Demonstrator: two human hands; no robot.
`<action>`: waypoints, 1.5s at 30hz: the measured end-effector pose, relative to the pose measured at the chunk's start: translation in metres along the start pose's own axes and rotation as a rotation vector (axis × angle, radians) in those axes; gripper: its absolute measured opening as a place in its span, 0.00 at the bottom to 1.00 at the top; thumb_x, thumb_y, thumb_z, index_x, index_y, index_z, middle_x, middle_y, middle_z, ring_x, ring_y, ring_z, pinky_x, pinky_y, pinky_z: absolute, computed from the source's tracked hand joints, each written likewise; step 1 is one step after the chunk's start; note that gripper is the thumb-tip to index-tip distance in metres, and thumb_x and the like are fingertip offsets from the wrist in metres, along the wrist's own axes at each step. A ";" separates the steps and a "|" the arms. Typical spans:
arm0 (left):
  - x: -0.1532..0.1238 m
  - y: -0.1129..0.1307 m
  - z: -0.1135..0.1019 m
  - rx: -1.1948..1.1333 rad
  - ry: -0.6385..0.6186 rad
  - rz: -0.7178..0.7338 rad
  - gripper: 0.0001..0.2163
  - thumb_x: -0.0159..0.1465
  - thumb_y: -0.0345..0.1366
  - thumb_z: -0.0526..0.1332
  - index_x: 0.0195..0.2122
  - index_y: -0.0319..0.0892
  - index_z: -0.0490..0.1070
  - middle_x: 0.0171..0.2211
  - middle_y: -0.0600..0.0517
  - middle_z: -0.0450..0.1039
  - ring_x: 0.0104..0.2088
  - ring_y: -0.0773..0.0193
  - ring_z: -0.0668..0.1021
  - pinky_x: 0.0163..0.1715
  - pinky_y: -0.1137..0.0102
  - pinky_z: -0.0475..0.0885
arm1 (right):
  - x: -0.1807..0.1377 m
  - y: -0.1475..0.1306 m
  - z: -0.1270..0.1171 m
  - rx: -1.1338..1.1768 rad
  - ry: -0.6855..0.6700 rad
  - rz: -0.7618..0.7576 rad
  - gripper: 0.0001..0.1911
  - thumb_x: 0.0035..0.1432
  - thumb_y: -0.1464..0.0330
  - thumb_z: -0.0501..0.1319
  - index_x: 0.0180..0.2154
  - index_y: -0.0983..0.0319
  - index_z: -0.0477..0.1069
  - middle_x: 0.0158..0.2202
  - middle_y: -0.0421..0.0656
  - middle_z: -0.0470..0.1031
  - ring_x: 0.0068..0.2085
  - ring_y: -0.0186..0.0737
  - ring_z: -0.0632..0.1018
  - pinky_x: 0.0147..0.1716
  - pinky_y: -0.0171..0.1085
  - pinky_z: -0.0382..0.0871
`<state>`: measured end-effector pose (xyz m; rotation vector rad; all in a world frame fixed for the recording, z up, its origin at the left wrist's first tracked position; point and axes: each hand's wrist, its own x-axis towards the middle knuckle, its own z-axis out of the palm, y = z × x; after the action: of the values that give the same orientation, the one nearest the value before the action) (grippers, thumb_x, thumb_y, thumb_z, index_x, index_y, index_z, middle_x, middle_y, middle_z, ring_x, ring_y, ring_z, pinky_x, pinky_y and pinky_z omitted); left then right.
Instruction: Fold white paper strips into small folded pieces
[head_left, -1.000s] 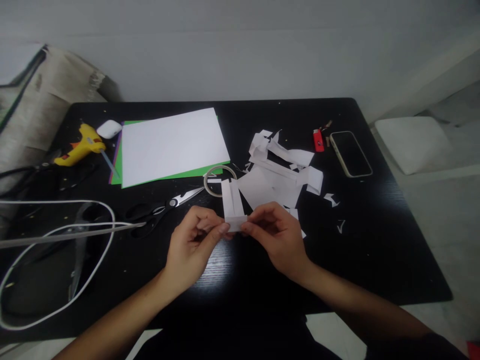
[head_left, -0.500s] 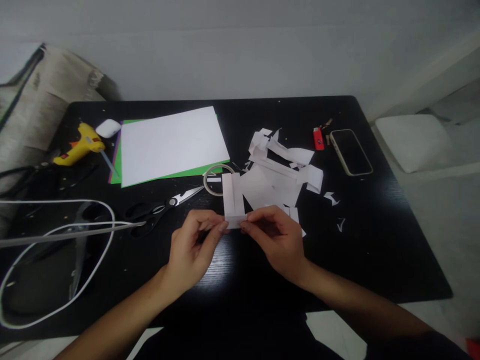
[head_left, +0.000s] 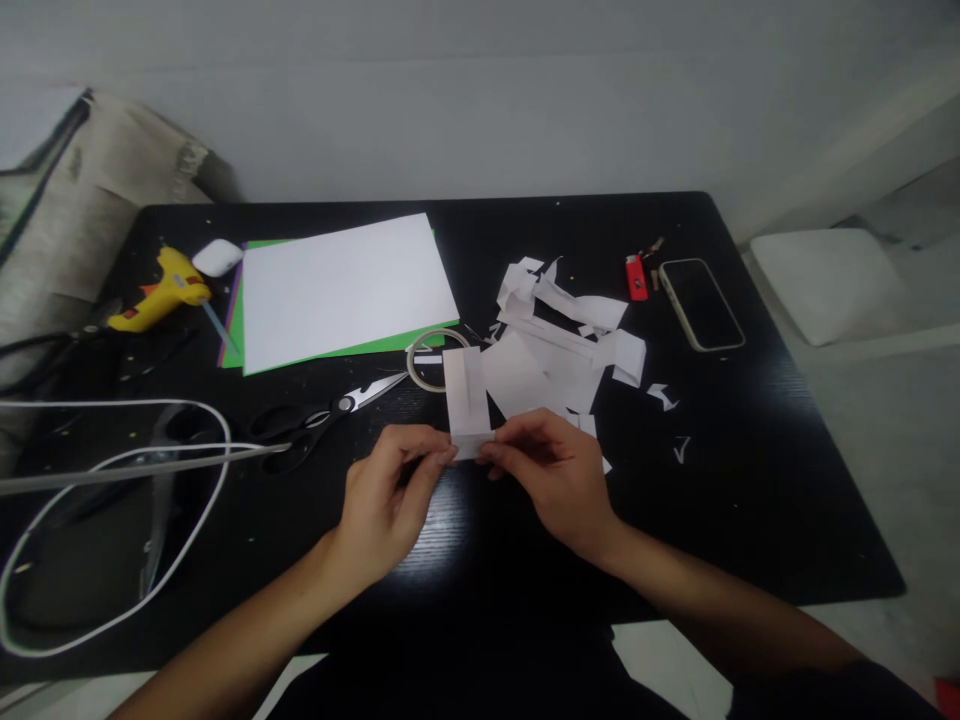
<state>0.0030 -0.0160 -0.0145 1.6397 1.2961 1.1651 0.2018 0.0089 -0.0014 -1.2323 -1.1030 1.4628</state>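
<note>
A small folded piece of white paper (head_left: 466,395) is held between my two hands, its near edge creased across. My left hand (head_left: 390,495) pinches the lower left corner between thumb and fingers. At the lower right corner, my right hand (head_left: 559,480) pinches the same paper, with its fingers curled. Behind the paper lies a roll of tape (head_left: 415,372), partly covered by it. White paper scraps (head_left: 544,370) are heaped just beyond my right hand. Black-handled scissors (head_left: 345,404) rest to the left, blades pointing toward the tape.
White and green sheets (head_left: 345,290) are stacked at the back left of the black table (head_left: 712,540). A yellow glue gun (head_left: 161,292), a white case (head_left: 217,257) and a looped white cable (head_left: 217,500) are at left. A red lighter (head_left: 636,278) and a phone (head_left: 703,305) lie at right.
The folded paper has tilted slightly between my fingers, and its near flap looks a little changed in angle. Both hands keep their pinch with only tiny finger shifts.
</note>
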 end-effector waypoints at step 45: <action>0.014 0.010 -0.001 -0.235 -0.121 -0.017 0.08 0.73 0.25 0.59 0.43 0.43 0.76 0.33 0.53 0.80 0.31 0.69 0.84 0.33 0.76 0.81 | -0.001 0.008 -0.006 0.077 -0.194 -0.210 0.11 0.61 0.77 0.67 0.39 0.56 0.85 0.41 0.42 0.82 0.38 0.35 0.84 0.40 0.35 0.83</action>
<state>0.0061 -0.0044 -0.0019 1.4999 1.0532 1.1426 0.2068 0.0064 -0.0094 -0.9056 -1.2531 1.4701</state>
